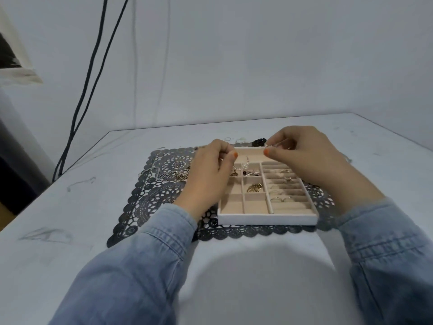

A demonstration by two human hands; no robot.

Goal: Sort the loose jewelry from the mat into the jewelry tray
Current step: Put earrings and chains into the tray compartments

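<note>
A cream jewelry tray [267,219] with small square compartments and ring rolls lies on a dark lace mat [150,202]. Gold pieces [255,187] and several rings [280,198] sit inside it. My left hand [208,177] and my right hand [304,156] hover over the tray's far end, each pinching one end of a thin silver chain [243,165] whose middle sags into the tray's back compartment. Loose silver and gold jewelry [168,174] lies on the mat left of the tray.
A dark beaded piece [259,141] and pale rings [241,139] lie beyond the tray's far edge. The mat sits on a white table [70,231] against a white wall. Black cables [89,90] hang at the left.
</note>
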